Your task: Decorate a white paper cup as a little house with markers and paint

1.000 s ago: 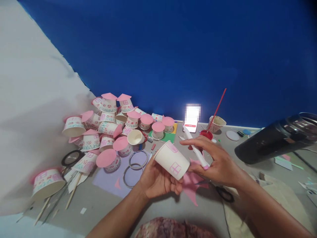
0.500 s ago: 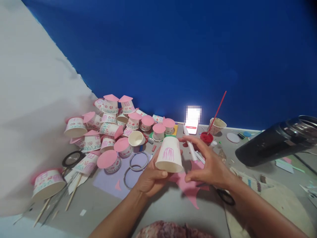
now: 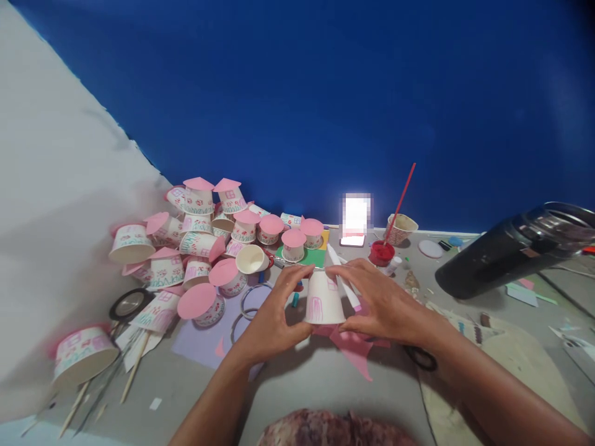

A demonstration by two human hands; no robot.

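Between my hands is an upside-down white paper cup (image 3: 320, 301) with a purple door and a small window drawn on it. My left hand (image 3: 279, 313) grips its left side, thumb at the lower rim and fingers near the top. On the opposite side my right hand (image 3: 379, 303) pinches the cup, and a white marker (image 3: 343, 279) with a pink end is tucked in its fingers. Pink paper scraps (image 3: 356, 354) lie under and beside the cup. At the left are several decorated cups with pink paper roofs, one being a roofed cup (image 3: 201, 303).
A dark metal bottle (image 3: 493, 263) leans at the right. Behind my hands stand a lit phone (image 3: 352, 241), a red paint pot (image 3: 382, 254) with a red stick and a patterned cup (image 3: 400, 230). Purple paper (image 3: 195, 337) lies left; beige cloth (image 3: 506, 384) lies right.
My right hand has closed in and taken hold of the cup. The cup has turned, so the door faces further left and a window shows. My left hand's grip has shifted to its side.
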